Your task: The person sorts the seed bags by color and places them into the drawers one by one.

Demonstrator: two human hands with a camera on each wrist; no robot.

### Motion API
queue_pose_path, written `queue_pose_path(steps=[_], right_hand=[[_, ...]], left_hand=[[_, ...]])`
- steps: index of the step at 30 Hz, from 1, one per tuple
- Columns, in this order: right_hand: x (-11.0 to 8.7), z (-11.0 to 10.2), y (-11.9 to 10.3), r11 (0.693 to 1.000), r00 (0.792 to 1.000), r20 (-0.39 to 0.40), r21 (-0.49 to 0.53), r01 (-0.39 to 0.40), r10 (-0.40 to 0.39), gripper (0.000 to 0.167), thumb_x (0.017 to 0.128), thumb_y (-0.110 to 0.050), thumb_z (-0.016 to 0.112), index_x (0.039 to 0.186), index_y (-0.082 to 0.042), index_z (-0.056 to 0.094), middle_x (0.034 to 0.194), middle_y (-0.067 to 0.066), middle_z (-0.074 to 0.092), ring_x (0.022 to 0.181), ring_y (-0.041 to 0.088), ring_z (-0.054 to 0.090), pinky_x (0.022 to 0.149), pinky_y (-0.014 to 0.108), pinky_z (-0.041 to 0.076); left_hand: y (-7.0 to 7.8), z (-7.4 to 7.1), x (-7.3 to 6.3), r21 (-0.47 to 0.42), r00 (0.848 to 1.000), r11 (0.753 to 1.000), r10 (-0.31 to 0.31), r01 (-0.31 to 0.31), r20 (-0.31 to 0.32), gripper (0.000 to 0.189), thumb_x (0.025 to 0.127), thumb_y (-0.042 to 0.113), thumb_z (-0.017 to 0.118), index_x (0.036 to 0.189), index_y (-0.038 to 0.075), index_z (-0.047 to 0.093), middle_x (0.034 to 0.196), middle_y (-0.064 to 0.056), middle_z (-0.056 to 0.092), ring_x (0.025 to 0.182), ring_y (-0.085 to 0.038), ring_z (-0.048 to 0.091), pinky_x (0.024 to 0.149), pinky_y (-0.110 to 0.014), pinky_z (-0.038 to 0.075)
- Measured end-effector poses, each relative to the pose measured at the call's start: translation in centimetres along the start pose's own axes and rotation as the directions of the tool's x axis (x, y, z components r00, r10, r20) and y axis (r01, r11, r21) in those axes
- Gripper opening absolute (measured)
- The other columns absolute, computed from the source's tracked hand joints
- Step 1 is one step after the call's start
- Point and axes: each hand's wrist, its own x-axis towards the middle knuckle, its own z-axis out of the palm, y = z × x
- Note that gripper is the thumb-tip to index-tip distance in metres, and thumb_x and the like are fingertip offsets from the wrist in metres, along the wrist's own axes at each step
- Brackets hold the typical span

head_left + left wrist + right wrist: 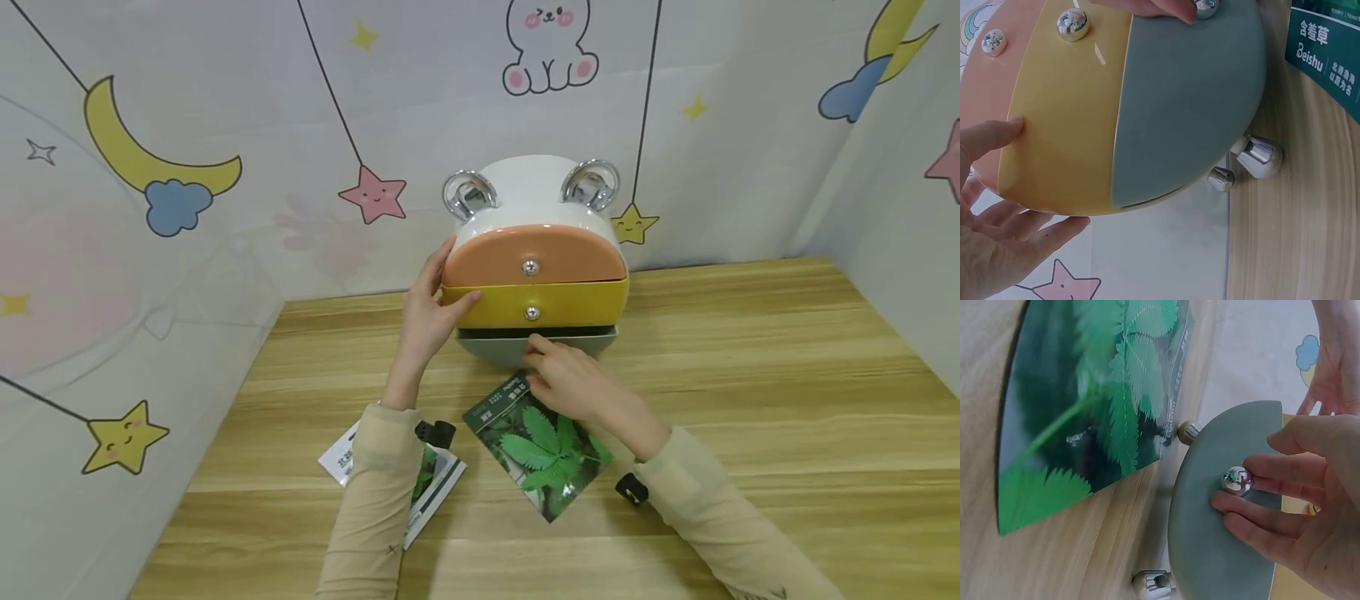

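A small drawer cabinet (536, 193) with a white top and silver ring ears has an orange drawer (480, 260), a yellow drawer (577, 305) and a grey-green drawer (491, 346). That bottom drawer stands slightly pulled out, showing a dark gap along its top edge. My left hand (431, 312) grips the cabinet's left side, thumb on the yellow front and fingers along the curved side. At the bottom drawer, my right hand (570, 379) holds the round silver knob (1237, 480) between its fingers. The knob is hidden behind the hand in the head view.
A green leaf-printed seed packet (543, 454) lies just before the cabinet, partly under the right hand. White-edged packets (442, 492) lie beneath the left forearm. Silver feet (1260, 156) support the cabinet on the wooden table (750, 400). A printed curtain (420, 100) hangs behind.
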Motion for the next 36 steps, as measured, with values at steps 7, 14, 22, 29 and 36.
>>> queue_pose_path(steps=[7,14,22,29,36], right_hand=[[-0.6,-0.1,-0.4,1.0,1.0,0.006,-0.006,0.009,-0.009,0.022,0.09,-0.012,0.061,0.107,0.0,0.069,0.11,0.007,0.058,0.078,0.017,0.059,0.066,0.031,0.054],[-1.1,-0.2,-0.9,1.0,1.0,0.021,-0.001,0.015,-0.015,0.024,0.09,-0.014,0.064,0.109,0.001,0.069,0.11,0.007,0.058,0.079,0.017,0.06,0.067,0.03,0.055],[-1.8,-0.2,-1.4,0.999,0.999,0.005,-0.027,0.032,-0.032,0.023,0.091,-0.016,0.065,0.107,-0.001,0.07,0.108,0.006,0.059,0.08,0.015,0.061,0.068,0.029,0.055],[-2.4,-0.2,-1.8,0.999,1.0,0.008,-0.022,0.03,-0.03,0.024,0.091,-0.018,0.065,0.107,-0.001,0.069,0.107,0.005,0.059,0.081,0.015,0.061,0.068,0.029,0.055],[-3.0,-0.4,-2.3,0.999,0.999,0.005,-0.025,0.044,-0.044,0.026,0.091,-0.018,0.065,0.109,0.0,0.068,0.111,0.006,0.06,0.086,0.018,0.063,0.072,0.032,0.056]], left_hand=[[0.0,0.0,-0.1,0.007,1.0,1.0,-0.005,0.005,0.002,0.073,0.085,0.003,0.07,0.149,0.016,0.036,0.147,-0.012,0.045,0.138,-0.033,0.042,0.107,-0.057,0.04],[-0.1,0.0,-0.1,0.011,1.0,1.0,-0.01,0.01,-0.002,0.073,0.085,0.003,0.07,0.149,0.017,0.036,0.147,-0.012,0.046,0.137,-0.032,0.043,0.107,-0.057,0.04],[-0.3,0.0,-0.1,0.004,1.0,1.0,-0.003,0.003,-0.007,0.073,0.085,0.003,0.07,0.149,0.017,0.037,0.147,-0.012,0.045,0.137,-0.033,0.042,0.107,-0.058,0.039],[-0.2,0.1,-0.1,0.006,1.0,1.0,-0.005,0.005,-0.007,0.073,0.084,0.003,0.069,0.148,0.017,0.037,0.147,-0.012,0.045,0.137,-0.033,0.042,0.107,-0.057,0.04],[-0.1,0.1,-0.1,0.005,1.0,1.0,0.004,-0.004,-0.006,0.073,0.085,0.003,0.069,0.149,0.016,0.036,0.147,-0.012,0.046,0.137,-0.033,0.043,0.106,-0.057,0.04]])
